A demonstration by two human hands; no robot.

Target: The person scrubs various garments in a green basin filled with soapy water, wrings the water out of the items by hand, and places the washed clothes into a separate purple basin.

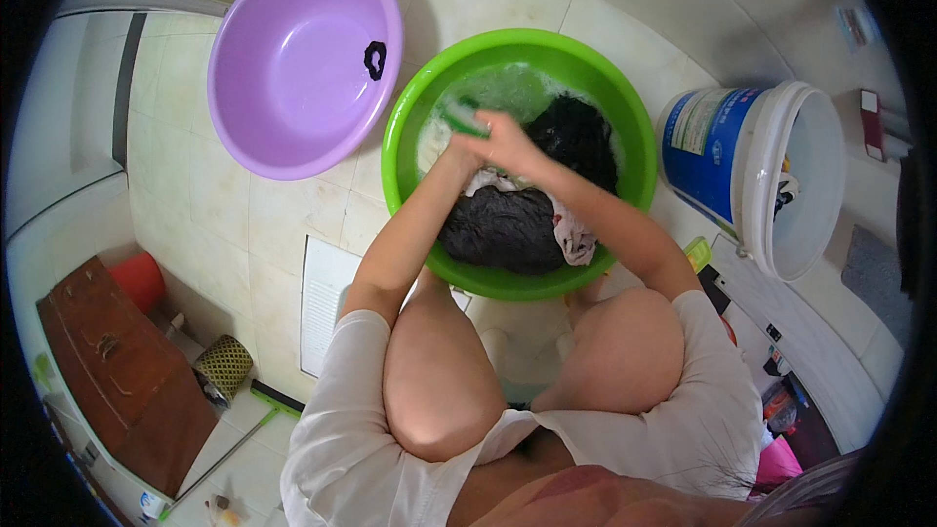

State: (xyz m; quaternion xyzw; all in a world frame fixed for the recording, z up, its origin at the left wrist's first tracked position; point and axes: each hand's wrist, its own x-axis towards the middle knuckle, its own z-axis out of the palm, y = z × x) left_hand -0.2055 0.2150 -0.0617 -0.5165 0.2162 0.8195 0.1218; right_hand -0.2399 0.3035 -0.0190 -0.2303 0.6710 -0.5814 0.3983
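My two hands meet over the left part of a green basin that holds sudsy water and wet laundry. In my right hand is a green scrubbing brush, smeared by motion. Close against it is my left hand, its fingers partly hidden behind the right. Beside the hands, a pale cloth lies at the basin's left wall. A black garment rests in the water on the right. Nearer to me is a dark grey garment with a pale pink patterned cloth beside it.
A purple basin with a black hair tie stands at the far left. To the right, a white and blue bucket lies tipped on its side. A brown leather-like cover, a wastebasket and a floor squeegee are at lower left.
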